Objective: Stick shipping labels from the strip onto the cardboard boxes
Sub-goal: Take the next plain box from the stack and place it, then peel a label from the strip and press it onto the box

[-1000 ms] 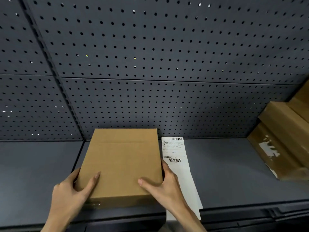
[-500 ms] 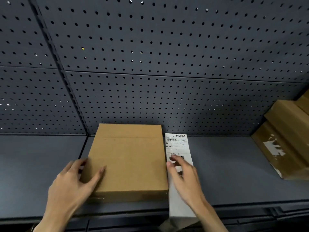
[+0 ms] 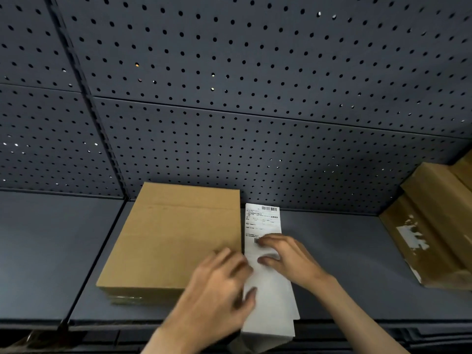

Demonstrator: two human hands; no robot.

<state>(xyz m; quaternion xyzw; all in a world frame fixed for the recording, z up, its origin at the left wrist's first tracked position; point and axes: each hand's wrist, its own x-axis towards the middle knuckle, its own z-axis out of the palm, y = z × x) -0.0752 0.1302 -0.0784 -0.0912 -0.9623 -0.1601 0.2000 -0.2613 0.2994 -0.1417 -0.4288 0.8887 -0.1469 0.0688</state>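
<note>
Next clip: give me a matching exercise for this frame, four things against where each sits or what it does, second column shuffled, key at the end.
1. plain brown cardboard box
2. white shipping label strip
3. left hand
4. right hand

a. fingers resting on the strip near a barcode
b. lies on the grey shelf, right of the box
c. blurred, at the strip's left edge
d. flat on the shelf, against the pegboard

Pairs: 1-d, 2-b, 3-c, 4-a

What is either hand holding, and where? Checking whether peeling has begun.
Neither plainly grips anything: right hand and blurred left hand rest on the label strip mid-length.
</note>
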